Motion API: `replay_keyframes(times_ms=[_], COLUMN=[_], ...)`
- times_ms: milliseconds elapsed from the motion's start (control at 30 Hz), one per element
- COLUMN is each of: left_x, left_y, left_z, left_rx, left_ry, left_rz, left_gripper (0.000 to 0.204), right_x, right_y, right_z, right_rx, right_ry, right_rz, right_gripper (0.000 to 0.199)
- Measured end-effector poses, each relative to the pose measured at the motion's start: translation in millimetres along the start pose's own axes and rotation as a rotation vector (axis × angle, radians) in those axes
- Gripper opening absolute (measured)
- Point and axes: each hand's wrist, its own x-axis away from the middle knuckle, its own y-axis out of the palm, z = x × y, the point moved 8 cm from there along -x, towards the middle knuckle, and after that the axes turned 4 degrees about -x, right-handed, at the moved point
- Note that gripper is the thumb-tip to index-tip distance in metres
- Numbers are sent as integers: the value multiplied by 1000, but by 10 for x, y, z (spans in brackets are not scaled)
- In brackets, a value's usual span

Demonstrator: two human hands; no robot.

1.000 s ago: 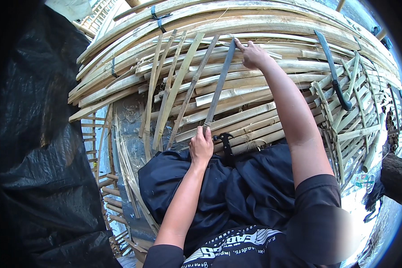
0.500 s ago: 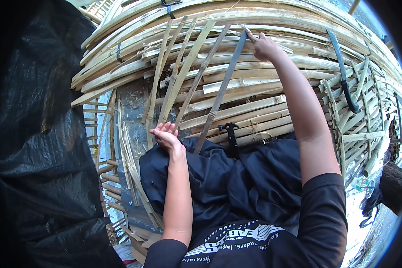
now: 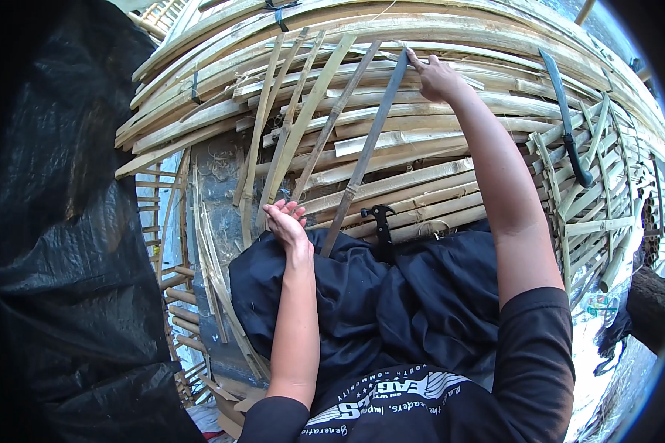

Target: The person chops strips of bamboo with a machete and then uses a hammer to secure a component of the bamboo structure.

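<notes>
Several long, narrow bamboo strips lie side by side, slanting across the pile in front of me. The rightmost one is a dark grey-brown bamboo strip (image 3: 367, 151); its near end reaches my lap. My right hand (image 3: 439, 80) is stretched far forward, its index finger extended against the far tip of that strip. My left hand (image 3: 287, 224) is turned palm up, fingers loosely bent and apart, with nothing seen in it. It is by the near ends of a greenish-yellow strip (image 3: 308, 111) and a brown strip (image 3: 340, 111).
Split bamboo slats (image 3: 414, 136) lie stacked crosswise beneath the strips. A black hammer-like tool (image 3: 382, 225) rests at the edge of my lap. To the right, a machete (image 3: 561, 103) lies near woven bamboo latticework (image 3: 606, 184). Black plastic sheeting (image 3: 74, 221) hangs on the left.
My left hand has shifted slightly to the right, toward the near end of the brown strip. My right hand has stayed at the dark strip's far tip.
</notes>
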Motion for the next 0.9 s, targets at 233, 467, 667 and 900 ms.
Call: replay_keyframes(times_ms=[233, 467, 667, 900], left_x=[-21, -1, 16, 3], left_y=[38, 84, 103, 117], left_z=[-28, -26, -19, -17], left_rx=[-44, -73, -83, -80], left_ry=[35, 42, 54, 60], left_rz=[-44, -69, -77, -89], left_gripper=[65, 61, 59, 60], right_x=[-4, -11, 9, 29], right_y=[13, 23, 0, -25], right_z=[-12, 0, -21, -29], right_rx=[-14, -12, -10, -2], right_ry=[1, -4, -5, -8], right_rz=[-13, -7, -2, 2], right_gripper=[90, 89, 89, 89])
